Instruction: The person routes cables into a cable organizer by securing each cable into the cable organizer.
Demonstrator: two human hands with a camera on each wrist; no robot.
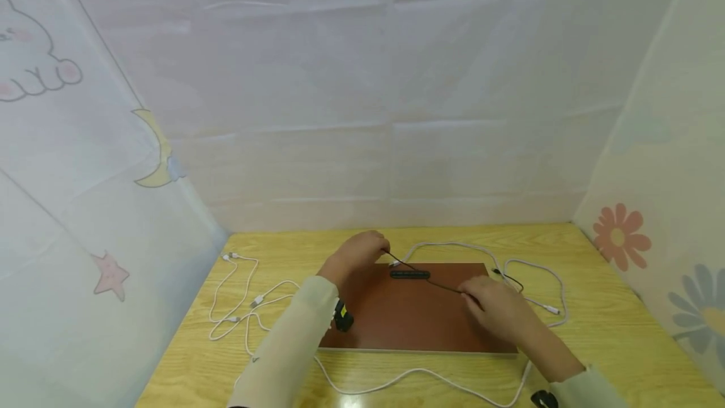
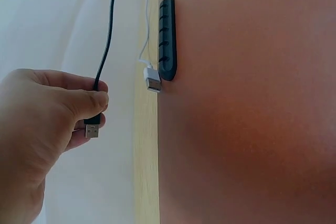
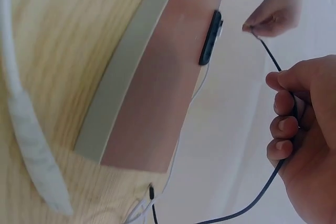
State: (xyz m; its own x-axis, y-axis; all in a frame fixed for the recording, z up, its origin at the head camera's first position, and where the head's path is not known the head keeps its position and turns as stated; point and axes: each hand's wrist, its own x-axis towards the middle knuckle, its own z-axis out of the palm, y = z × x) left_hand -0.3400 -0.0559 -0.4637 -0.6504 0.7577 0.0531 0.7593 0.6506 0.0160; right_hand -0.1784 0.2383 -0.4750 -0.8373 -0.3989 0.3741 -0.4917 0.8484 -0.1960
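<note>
My left hand (image 1: 362, 254) pinches a black USB cable (image 2: 110, 30) just behind its metal plug (image 2: 92, 131), thumb on top. My right hand (image 1: 495, 307) grips the same cable farther along, fingers curled round it, and a stretch of cable spans both hands. Below that stretch, a black slotted cable holder (image 1: 410, 274) sits near the far edge of a brown-topped box (image 1: 419, 320). Beside one end of the holder is a white USB plug (image 2: 152, 81), its cord running along the box's far edge.
Several white cables (image 1: 255, 301) lie looped on the wooden table (image 1: 192, 357) left of the box. A white cable (image 1: 416, 370) crosses in front of it. Right of the box are a white connector (image 1: 552, 310) and a small black plug (image 1: 496, 271). Patterned sheets (image 1: 317, 169) surround the table.
</note>
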